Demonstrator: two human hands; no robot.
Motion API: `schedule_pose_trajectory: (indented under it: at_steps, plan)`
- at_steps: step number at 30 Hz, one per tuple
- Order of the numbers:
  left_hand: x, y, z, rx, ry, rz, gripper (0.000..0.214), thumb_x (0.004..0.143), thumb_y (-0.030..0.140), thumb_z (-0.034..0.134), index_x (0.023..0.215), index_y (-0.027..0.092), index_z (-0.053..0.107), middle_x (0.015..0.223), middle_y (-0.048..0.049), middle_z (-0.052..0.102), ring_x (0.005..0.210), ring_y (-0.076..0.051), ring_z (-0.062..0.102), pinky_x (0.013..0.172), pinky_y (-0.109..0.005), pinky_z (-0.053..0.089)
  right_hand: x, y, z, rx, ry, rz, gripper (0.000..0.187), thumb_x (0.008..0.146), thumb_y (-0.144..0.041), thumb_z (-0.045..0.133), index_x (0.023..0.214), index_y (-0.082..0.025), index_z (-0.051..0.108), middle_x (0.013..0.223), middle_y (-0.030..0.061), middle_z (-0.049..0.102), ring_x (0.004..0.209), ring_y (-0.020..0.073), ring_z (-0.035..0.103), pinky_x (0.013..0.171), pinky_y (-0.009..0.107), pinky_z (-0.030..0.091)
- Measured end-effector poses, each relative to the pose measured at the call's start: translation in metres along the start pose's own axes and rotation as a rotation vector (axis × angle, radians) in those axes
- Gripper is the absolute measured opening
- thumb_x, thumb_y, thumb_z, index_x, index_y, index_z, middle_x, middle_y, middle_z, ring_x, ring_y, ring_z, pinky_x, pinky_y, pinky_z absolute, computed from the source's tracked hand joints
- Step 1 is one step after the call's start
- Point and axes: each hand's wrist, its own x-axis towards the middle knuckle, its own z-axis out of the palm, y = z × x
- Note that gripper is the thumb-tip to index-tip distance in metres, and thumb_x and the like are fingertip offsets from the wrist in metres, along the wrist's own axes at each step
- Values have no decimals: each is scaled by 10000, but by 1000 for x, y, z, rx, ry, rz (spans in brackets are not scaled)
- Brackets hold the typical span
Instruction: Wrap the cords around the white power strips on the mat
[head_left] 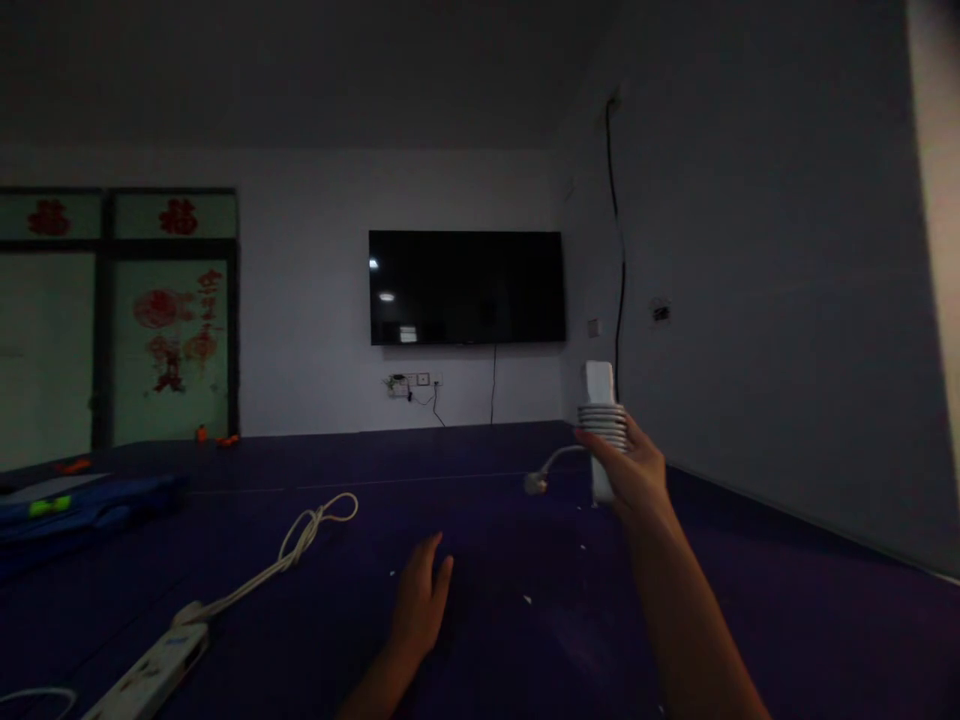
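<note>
My right hand (636, 465) is closed around a white power strip (600, 382) held upright over the dark purple surface. Its cord (602, 425) is wound in several turns about the strip's middle, and the plug (535, 483) dangles out to the left on a short free length. My left hand (422, 600) is low over the surface with thumb and fingers apart, holding nothing. To its left lies a second white power strip (154, 672), partly cut off by the bottom edge, with its cord (296, 550) bundled in a loose knot.
Dark blue folded cloth (90, 510) with a bright green patch lies at the left. Small orange objects (227, 440) sit near the far edge of the purple surface (480, 530). A wall stands close on the right. A television (466, 287) hangs on the far wall.
</note>
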Motion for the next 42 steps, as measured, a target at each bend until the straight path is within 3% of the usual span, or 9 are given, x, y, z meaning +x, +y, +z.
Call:
schedule_pose_trajectory:
  at_steps: [6,10,13,17,20,28,33,37,42]
  plan:
    - [36,94,-51,-182,152,152,440,842,425,479,1220,202,517,1278,-99,554,1208,-229,478,1003,-412,367,-41,-46,35,317,-238,235,543,426,-315,824,918,-159,656,641,-18,619,534,128,548,478,224,402]
    - [38,166,-91,-333,-90,233,421,734,381,662,1095,169,621,1087,-121,671,1004,-249,616,867,-380,465,-58,-58,47,361,-408,304,490,459,-323,823,881,-157,636,621,-15,613,522,129,543,470,228,391]
    - [24,190,-103,-293,-203,218,386,660,349,727,995,168,663,1017,-120,696,934,-267,635,799,-378,475,-67,-64,51,377,-483,294,468,481,-324,822,874,-157,629,654,-14,617,564,127,553,513,229,407]
    - [15,192,-104,-150,-217,207,145,701,309,667,768,180,663,760,-75,698,692,-225,630,593,-309,432,-80,-78,54,387,-514,223,465,508,-307,809,916,-171,632,703,-20,622,608,120,555,555,226,406]
    - [17,190,-111,-85,-198,220,156,783,303,557,693,185,604,631,-23,627,579,-171,559,522,-273,357,-88,-91,57,407,-520,180,470,506,-284,804,932,-186,633,736,-20,625,621,120,549,565,229,407]
    - [23,188,-138,-222,-124,199,224,816,363,507,664,199,527,594,13,587,581,-152,553,564,-266,383,-97,-96,81,521,-453,260,436,516,-327,798,885,-176,621,716,-16,609,620,133,550,553,246,405]
    - [25,178,-145,-416,-241,117,181,783,344,564,696,186,550,583,6,607,573,-150,579,581,-267,427,-106,-88,102,620,-329,295,461,512,-325,804,901,-186,600,717,-20,598,598,129,544,537,251,403]
    - [22,175,-153,-436,-289,114,263,796,381,552,634,176,573,583,-6,598,569,-135,557,582,-266,430,-108,-86,108,658,-392,258,477,526,-334,805,933,-200,594,770,-6,618,639,145,563,572,265,428]
    - [25,171,-151,-364,-58,100,280,713,430,648,799,166,615,748,-46,649,686,-177,605,637,-309,473,-114,-88,107,696,-446,198,496,555,-330,789,994,-219,585,856,10,632,765,176,591,635,273,448]
